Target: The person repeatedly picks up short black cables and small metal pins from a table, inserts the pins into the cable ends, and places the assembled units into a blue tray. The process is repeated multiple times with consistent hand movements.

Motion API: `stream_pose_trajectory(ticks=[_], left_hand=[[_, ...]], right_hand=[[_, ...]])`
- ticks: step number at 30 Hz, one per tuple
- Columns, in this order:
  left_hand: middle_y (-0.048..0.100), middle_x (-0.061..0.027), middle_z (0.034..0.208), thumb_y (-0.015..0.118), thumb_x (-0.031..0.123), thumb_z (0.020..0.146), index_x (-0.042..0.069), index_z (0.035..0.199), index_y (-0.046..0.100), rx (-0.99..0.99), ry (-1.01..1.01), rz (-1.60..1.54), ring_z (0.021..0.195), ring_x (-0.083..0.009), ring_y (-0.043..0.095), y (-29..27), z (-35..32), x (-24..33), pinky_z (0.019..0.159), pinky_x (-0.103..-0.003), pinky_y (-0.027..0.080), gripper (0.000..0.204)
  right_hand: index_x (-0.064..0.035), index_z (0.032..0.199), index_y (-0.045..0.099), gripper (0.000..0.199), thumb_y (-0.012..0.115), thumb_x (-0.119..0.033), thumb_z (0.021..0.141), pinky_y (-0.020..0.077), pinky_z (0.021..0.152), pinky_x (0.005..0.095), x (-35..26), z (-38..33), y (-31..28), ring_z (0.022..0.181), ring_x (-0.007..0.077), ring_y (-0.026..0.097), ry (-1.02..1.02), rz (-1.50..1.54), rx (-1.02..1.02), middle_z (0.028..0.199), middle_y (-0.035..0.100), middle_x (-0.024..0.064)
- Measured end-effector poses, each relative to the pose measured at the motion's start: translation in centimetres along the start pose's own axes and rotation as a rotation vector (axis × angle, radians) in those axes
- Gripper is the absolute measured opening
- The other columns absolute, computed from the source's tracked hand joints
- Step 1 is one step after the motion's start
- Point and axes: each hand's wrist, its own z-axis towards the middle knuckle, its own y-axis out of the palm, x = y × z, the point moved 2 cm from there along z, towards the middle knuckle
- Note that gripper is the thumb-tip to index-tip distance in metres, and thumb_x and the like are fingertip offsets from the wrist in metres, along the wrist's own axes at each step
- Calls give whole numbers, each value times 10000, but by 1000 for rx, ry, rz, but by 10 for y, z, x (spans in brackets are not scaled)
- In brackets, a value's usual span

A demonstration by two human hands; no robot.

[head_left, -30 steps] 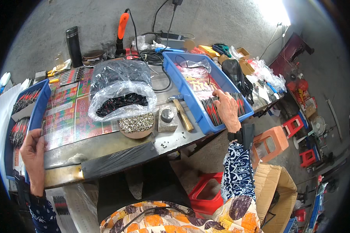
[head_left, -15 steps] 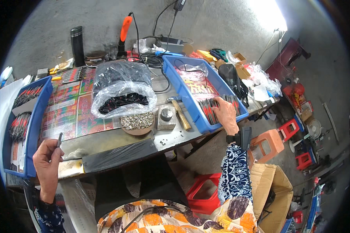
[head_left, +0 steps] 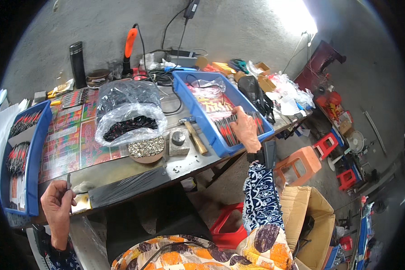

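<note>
Workbench (head_left: 121, 168), L hand (head_left: 56, 204) pinching small pin (head_left: 68, 181), R hand (head_left: 245, 128) flat in blue tray (head_left: 198, 105)

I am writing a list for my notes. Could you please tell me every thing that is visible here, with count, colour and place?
blue tray: one, blue, table right
second blue tray: one, blue, table left
plastic bag: one, clear with dark pieces, table centre
hammer: one, wooden handle, beside right tray
flask: one, black, table back
stool: one, orange, floor right
cardboard box: one, brown, floor
left hand: holds thin dark piece
right hand: in right tray
</note>
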Motion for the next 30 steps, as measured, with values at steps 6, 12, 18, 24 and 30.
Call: stream_pose_trajectory(ticks=[6, 12, 18, 24, 30], left_hand=[[635, -40, 740, 571, -50, 881, -39, 983, 610, -61, -68, -50, 595, -56, 578, 10, -3, 1, 518, -180, 429, 110], [641, -37, 724, 605, 34, 922, -20, 996, 626, -136, -53, -107, 594, -62, 597, 26, -5, 7, 481, -167, 406, 94], [655, -49, 751, 629, 56, 919, -7, 977, 633, -105, -58, -124, 611, -87, 619, 45, -11, 15, 495, -176, 423, 86], [665, -63, 792, 633, 5, 887, -35, 950, 640, -121, -78, -106, 661, -104, 645, 60, -18, 28, 527, -196, 451, 75], [685, -67, 862, 648, -19, 878, -46, 953, 656, -167, -70, -200, 733, -100, 633, 71, -29, 23, 655, -223, 506, 80]], right_hand=[[-10, 912, 681, 260, 746, -225, 781, 517, 743, 415, 8, -14, -5, 832, 364, 671, 6, 16, -69, 863, 691, 190], [13, 907, 653, 229, 726, -183, 815, 505, 672, 379, -53, -27, -41, 747, 299, 661, -187, 251, 226, 812, 676, 167], [8, 877, 583, 211, 729, -144, 864, 463, 548, 304, -127, -69, -58, 615, 141, 579, -264, 743, -108, 720, 617, 87], [-19, 992, 556, 172, 694, -64, 900, 457, 465, 187, -173, -102, -41, 542, 46, 563, -184, 1195, -654, 698, 603, 17], [23, 1172, 562, 322, 688, 3, 877, 507, 522, 202, -207, -139, -22, 601, 97, 634, -107, 1456, -972, 751, 642, 49]])
